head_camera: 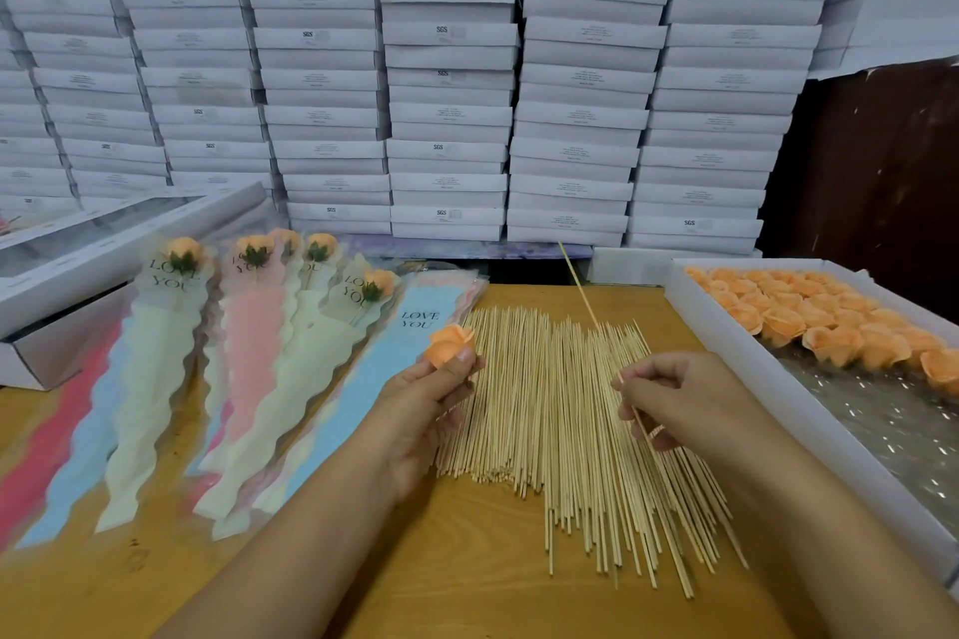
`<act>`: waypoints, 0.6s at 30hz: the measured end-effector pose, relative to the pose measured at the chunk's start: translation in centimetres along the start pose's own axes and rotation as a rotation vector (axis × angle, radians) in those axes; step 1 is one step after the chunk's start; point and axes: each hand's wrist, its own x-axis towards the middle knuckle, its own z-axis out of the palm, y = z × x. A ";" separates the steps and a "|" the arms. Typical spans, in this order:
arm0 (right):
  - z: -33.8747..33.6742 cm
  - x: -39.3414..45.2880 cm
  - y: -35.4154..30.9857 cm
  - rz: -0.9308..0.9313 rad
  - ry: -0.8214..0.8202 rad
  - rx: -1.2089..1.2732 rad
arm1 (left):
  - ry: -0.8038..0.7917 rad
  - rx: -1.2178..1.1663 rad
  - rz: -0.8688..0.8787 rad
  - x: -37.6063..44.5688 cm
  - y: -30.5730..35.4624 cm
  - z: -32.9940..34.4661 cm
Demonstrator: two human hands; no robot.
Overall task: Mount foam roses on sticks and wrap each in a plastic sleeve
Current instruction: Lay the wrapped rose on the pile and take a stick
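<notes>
2 wrapped roses (284,240) perhaps partly hidden.

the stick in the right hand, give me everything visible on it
The stick is one thin, straight, pale skewer that looks like bamboo or wood, bare, with no rose on it. The right hand pinches it near its lower end, with a short stub showing below the fingers. From there it slants up and away to the left, above the loose pile of sticks on the table; its far tip shows against the white boxes behind. Only the hand appears to touch it. The left hand's rose is well apart.
</notes>
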 end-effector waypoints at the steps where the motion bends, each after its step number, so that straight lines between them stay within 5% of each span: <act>1: -0.1 0.0 0.0 -0.003 0.008 0.019 | 0.011 0.011 0.003 0.1 0.0 -0.1; 8: -0.5 0.2 0.4 -0.032 0.057 0.035 | -0.029 -0.114 0.008 0.0 0.1 -0.2; 18: -1.1 0.0 0.6 -0.185 0.068 -0.430 | 0.021 -0.348 0.006 0.0 1.0 -0.3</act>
